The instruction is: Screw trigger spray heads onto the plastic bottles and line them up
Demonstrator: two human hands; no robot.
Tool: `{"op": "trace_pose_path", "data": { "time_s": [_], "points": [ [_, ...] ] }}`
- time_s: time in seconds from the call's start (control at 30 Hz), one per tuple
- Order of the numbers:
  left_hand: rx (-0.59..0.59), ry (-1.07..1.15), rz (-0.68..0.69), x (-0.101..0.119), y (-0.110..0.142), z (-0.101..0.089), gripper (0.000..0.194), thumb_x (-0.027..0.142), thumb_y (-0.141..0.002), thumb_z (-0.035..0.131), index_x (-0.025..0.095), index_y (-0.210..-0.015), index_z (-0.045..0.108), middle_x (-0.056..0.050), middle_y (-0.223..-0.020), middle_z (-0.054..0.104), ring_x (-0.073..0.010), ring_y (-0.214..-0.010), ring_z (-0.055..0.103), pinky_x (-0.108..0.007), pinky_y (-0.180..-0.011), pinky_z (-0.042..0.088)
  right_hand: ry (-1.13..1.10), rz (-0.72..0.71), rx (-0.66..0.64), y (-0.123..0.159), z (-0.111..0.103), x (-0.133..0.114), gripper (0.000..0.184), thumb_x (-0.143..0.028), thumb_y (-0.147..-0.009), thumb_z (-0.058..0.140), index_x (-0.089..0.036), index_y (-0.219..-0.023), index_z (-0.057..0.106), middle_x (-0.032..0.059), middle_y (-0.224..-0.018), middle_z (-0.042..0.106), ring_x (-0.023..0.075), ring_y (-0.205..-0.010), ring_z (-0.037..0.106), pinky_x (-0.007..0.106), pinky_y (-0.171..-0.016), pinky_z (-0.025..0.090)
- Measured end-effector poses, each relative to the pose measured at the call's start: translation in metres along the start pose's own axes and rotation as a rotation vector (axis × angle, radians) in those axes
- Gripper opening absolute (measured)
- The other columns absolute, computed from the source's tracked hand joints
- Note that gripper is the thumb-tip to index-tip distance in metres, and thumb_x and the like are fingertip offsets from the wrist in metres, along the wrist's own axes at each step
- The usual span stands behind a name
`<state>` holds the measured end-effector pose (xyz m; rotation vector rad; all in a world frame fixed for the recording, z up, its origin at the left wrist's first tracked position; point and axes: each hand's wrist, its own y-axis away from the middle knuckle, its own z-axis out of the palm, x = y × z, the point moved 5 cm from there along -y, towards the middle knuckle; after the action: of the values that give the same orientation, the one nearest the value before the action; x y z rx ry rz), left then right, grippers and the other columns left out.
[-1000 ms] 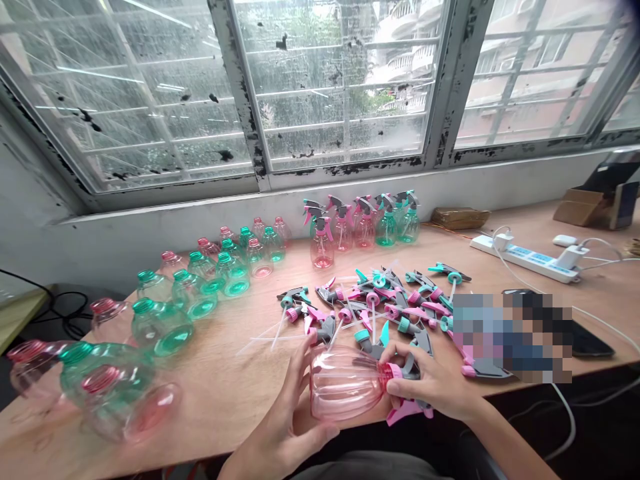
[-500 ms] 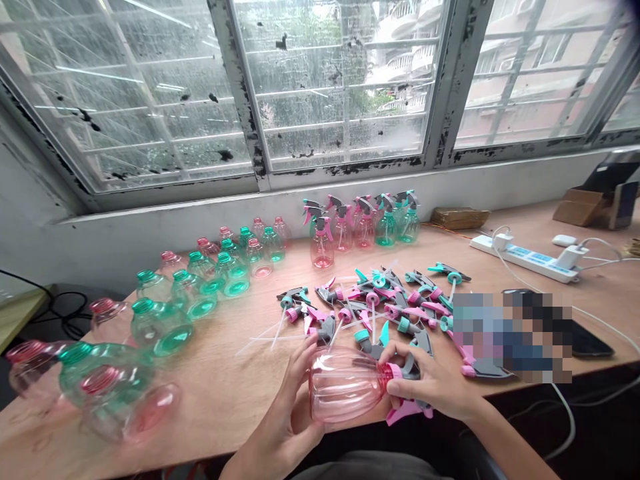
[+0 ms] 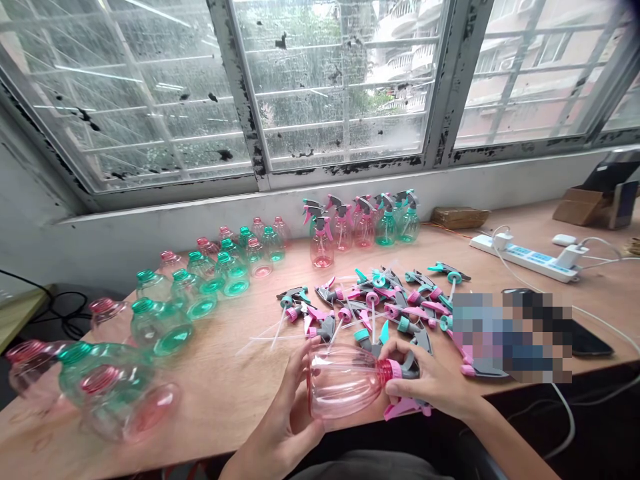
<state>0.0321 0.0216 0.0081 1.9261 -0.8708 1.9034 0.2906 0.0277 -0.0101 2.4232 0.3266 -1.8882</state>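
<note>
A clear pink spray bottle [image 3: 343,385] lies on its side in the air at the table's front edge, its neck pointing right. My left hand [image 3: 285,407] holds it round the base, thumb below and fingers above. At the neck, my right hand [image 3: 425,380] grips the pink collar of a grey-and-pink trigger sprayer [image 3: 400,370], which sits against the bottle's mouth. The sprayer's pink trigger hangs below my right fingers. Just beyond the bottle is a heap of loose trigger sprayers [image 3: 373,303], pink, teal and grey, with thin clear tubes.
Open pink and green bottles [image 3: 163,327] stand along the left side. Several bottles with sprayers fitted [image 3: 365,227] stand by the window wall. A power strip [image 3: 525,257] with plugs and cables, a dark phone [image 3: 590,337] and a cardboard box [image 3: 580,207] are on the right.
The bottle has turned slightly about its length, and the sprayer's trigger has shifted a little to the left. Both hands keep their grip in nearly the same place.
</note>
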Motion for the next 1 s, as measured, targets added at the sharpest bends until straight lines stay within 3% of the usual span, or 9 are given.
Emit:
{"op": "trace_pose_path", "data": {
  "time_s": [0.1, 0.2, 0.37, 0.47, 0.57, 0.7, 0.9, 1.0],
  "points": [
    [-0.02, -0.02, -0.005, -0.0013, -0.0005, -0.0012, 0.076, 0.04, -0.102, 0.058, 0.044, -0.161, 0.01, -0.005, -0.174, 0.007, -0.034, -0.157, 0.022, -0.048, -0.125, 0.027, -0.026, 0.003, -0.02, 0.0001, 0.0, 0.0012, 0.033, -0.047, -0.078, 0.081, -0.024, -0.097, 0.069, 0.0011, -0.092, 0.057, 0.0246, -0.092, 0.054, 0.036, -0.087, 0.046],
    [-0.051, -0.068, -0.01, -0.0015, -0.0017, -0.0009, 0.073, 0.036, -0.103, 0.057, 0.04, -0.162, 0.014, -0.006, -0.174, 0.009, -0.0343, -0.156, 0.023, -0.048, -0.126, 0.026, -0.033, 0.01, -0.041, 0.0001, -0.0001, -0.0004, 0.031, -0.046, -0.079, 0.081, -0.023, -0.096, 0.068, 0.0, -0.089, 0.056, 0.0235, -0.091, 0.052, 0.035, -0.087, 0.044],
    [0.044, -0.106, 0.07, 0.0003, -0.0015, -0.0024, 0.062, 0.032, -0.105, 0.052, 0.041, -0.16, 0.023, -0.003, -0.174, 0.005, -0.0322, -0.158, 0.018, -0.046, -0.126, 0.028, -0.005, 0.015, -0.092, -0.0004, 0.0012, -0.004, 0.027, -0.045, -0.08, 0.08, -0.024, -0.093, 0.068, -0.0007, -0.088, 0.056, 0.0236, -0.09, 0.052, 0.034, -0.086, 0.043],
    [0.023, -0.092, 0.066, -0.0013, -0.0013, -0.0007, 0.062, 0.034, -0.106, 0.05, 0.039, -0.16, 0.02, -0.006, -0.174, 0.008, -0.0325, -0.158, 0.017, -0.045, -0.124, 0.033, 0.002, 0.016, -0.104, -0.0004, 0.0016, -0.0048, 0.026, -0.045, -0.081, 0.078, -0.024, -0.094, 0.068, -0.0006, -0.088, 0.057, 0.0236, -0.09, 0.052, 0.034, -0.086, 0.044],
    [-0.032, -0.092, 0.025, -0.0029, -0.0029, -0.0006, 0.081, 0.035, -0.101, 0.061, 0.041, -0.162, 0.008, -0.007, -0.173, 0.013, -0.0332, -0.158, 0.016, -0.047, -0.124, 0.032, 0.007, 0.02, -0.096, -0.0002, 0.0015, -0.0053, 0.027, -0.045, -0.08, 0.08, -0.024, -0.093, 0.069, -0.0004, -0.088, 0.059, 0.0237, -0.089, 0.053, 0.035, -0.087, 0.045],
    [-0.062, -0.149, -0.021, -0.0022, -0.0052, -0.0029, 0.104, 0.03, -0.092, 0.076, 0.041, -0.162, 0.001, -0.007, -0.171, 0.019, -0.0352, -0.157, 0.019, -0.051, -0.128, 0.021, -0.011, 0.017, -0.094, -0.0001, 0.002, -0.0056, 0.03, -0.047, -0.079, 0.08, -0.024, -0.094, 0.069, -0.0003, -0.087, 0.059, 0.0241, -0.089, 0.054, 0.034, -0.085, 0.046],
    [-0.032, -0.219, -0.018, 0.002, -0.004, -0.0025, 0.082, 0.03, -0.101, 0.061, 0.04, -0.162, 0.009, -0.005, -0.173, 0.01, -0.0328, -0.159, 0.015, -0.049, -0.128, 0.024, 0.011, 0.028, -0.095, 0.0001, 0.0019, -0.0045, 0.025, -0.041, -0.08, 0.08, -0.024, -0.095, 0.07, -0.0004, -0.089, 0.058, 0.0239, -0.091, 0.053, 0.036, -0.088, 0.044],
    [-0.062, -0.208, 0.012, 0.0008, -0.004, -0.0019, 0.074, 0.03, -0.104, 0.054, 0.042, -0.162, 0.01, -0.005, -0.173, 0.008, -0.0336, -0.157, 0.021, -0.048, -0.125, 0.03, 0.011, 0.036, -0.092, 0.0005, 0.002, -0.0055, 0.024, -0.04, -0.08, 0.079, -0.024, -0.095, 0.069, -0.0002, -0.09, 0.059, 0.024, -0.092, 0.053, 0.036, -0.089, 0.044]
  ]
}}
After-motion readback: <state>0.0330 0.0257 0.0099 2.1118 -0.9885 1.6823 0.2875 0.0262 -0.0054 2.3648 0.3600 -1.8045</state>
